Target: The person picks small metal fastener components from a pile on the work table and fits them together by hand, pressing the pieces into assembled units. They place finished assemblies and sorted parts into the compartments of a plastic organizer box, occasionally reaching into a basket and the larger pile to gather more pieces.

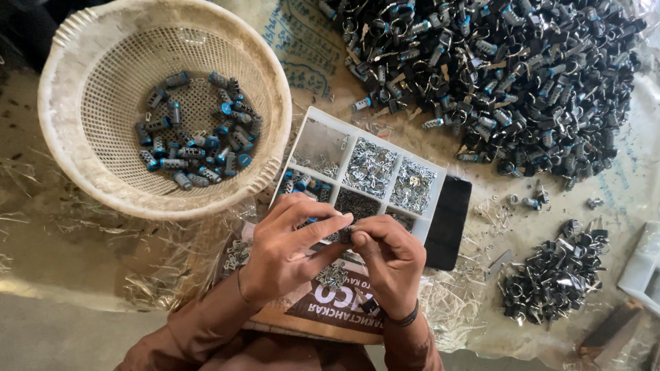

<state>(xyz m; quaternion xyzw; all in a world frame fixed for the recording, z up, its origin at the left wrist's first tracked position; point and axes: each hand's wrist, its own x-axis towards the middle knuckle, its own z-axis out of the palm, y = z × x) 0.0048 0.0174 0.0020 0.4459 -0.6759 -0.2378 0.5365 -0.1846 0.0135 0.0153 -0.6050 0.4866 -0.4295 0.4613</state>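
The left hand (285, 251) and the right hand (392, 264) are being held together just below the divided tray (427, 218), fingertips meeting. The left thumb and forefinger are being pinched toward the right hand's curled fingers, where something small and dark is being gripped. Both forearms are being raised from the bottom edge, sleeves pushed back, a dark band being worn on the right wrist.

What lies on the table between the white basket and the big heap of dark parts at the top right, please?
In the head view, a white compartment tray of small metal parts sits between the basket and the heap, beside bare printed sheeting.
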